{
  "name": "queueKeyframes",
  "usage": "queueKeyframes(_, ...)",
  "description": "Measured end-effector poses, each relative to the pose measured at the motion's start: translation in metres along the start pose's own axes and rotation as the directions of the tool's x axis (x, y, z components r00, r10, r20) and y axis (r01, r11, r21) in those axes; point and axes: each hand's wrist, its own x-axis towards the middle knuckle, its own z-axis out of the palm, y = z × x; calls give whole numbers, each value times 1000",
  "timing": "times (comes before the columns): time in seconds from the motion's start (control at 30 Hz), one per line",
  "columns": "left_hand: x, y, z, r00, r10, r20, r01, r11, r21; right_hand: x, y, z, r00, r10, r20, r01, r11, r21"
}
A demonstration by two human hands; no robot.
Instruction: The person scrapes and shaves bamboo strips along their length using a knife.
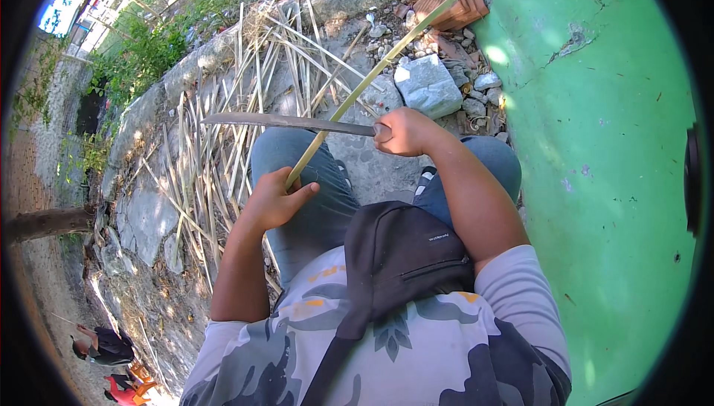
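The person's left hand (286,196) is closing its fingers around the near end of a long, thin, yellow-green strip (384,64), apparently bamboo, with the thumb lying apart. The right hand (405,132) is wrapping fully round the handle of a long, dark, metal-bladed knife (282,121). The strip is running from the left hand away and to the right; the blade is pointing left, crossing it just beyond that hand. Whether the edge is touching cannot be told. A black fabric bag (405,246) is resting against the body, bearing small pale lettering; faint orange lettering is showing on the grey-and-white patterned shirt (446,339). Past the blue-jeaned knees, many pale strips (197,153) are lying scattered to the left, a rough grey stone block (428,85) is sitting ahead, and reddish clay tiles (450,4) are leaning farther off.
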Motion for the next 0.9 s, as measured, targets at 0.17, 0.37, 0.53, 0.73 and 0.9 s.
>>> queueKeyframes(0.17,-2,-2,0,1000,19,-13,-18,1000,17,-3,2,-1,1000,-7,28,6,999,45)
queueKeyframes(0.37,0,-8,4,998,51,-38,-52,998,-22,-4,3,2,999,-37,-34,39,997,60)
queueKeyframes(0.53,0,-1,1,998,46,-39,-46,999,-1,-4,1,3,998,-62,-11,62,993,98)
queueKeyframes(0.73,3,-7,4,998,35,-54,-36,999,-18,-3,5,3,996,-84,-38,86,996,28)
queueKeyframes(0.9,2,-7,3,999,35,-39,-36,999,-39,-5,4,1,995,-91,-49,94,994,59)
